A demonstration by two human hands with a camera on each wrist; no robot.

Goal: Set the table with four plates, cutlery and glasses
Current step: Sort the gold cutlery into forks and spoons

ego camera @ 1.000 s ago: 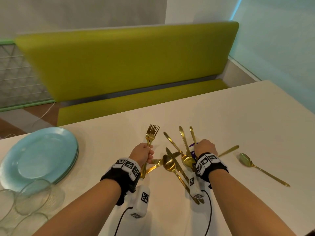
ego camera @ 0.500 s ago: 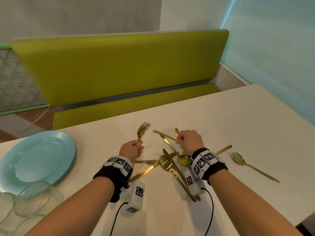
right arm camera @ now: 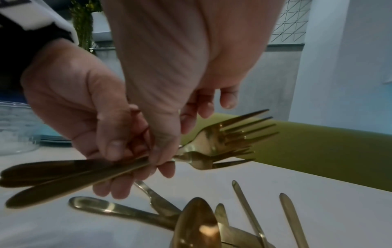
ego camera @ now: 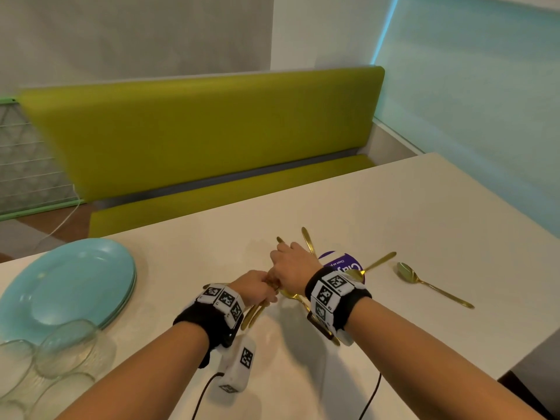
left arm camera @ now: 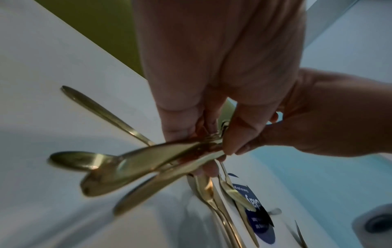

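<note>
- The gold forks (right arm camera: 214,142) are bunched in the left hand (ego camera: 256,287), whose fingers are clamped round their handles, tines pointing away from the person, just above the cutlery pile (ego camera: 306,298) on the table (ego camera: 394,213).
- The right hand (ego camera: 292,266) touches the left, its thumb and fingers pinching the same fork necks, apparently adding one to the bunch.
- To do this well, I would line the handles up before letting go, so none slips back into the pile.
- Right of the pile lies a lone spoon (ego camera: 430,284).
- Well left of the pile, the blue plates (ego camera: 60,286) sit stacked, the glasses (ego camera: 57,350) beside them.
</note>
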